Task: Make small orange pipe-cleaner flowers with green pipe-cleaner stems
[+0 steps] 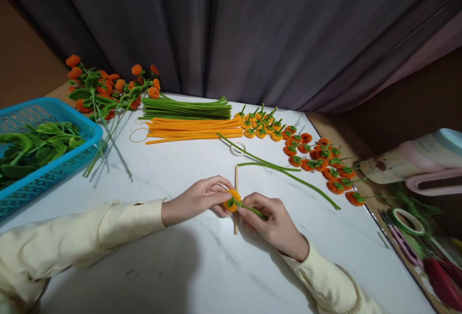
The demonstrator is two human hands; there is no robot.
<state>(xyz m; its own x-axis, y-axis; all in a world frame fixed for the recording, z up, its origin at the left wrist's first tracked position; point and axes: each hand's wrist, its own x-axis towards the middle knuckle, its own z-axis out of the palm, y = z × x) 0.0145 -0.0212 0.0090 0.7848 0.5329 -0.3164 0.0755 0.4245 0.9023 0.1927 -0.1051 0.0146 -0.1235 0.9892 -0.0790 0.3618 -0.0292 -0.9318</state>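
Between the fingers of my left hand [205,197] is a small yellow-orange pipe-cleaner flower [232,200] with a green centre facing up. My right hand [269,217] pinches the green pipe-cleaner stem [252,210] that comes out of this flower. A thin wooden stick [236,179] lies upright in the view beneath the flower, partly hidden by it. Just beyond my hands, loose green pipe cleaners [310,188] lie on the white marbled table [162,256], one end touching the stick's top. A white ring of tape [237,149] lies a little farther off.
Bundles of green [187,109] and orange pipe cleaners [195,128] lie at the back. Rows of yellow [262,124] and orange flower heads [321,157] spread rightward. A blue basket [90,133] holds green leaves; finished-looking orange flowers [108,87] lie behind. Tape [407,221] and a tumbler [415,157] stand right.
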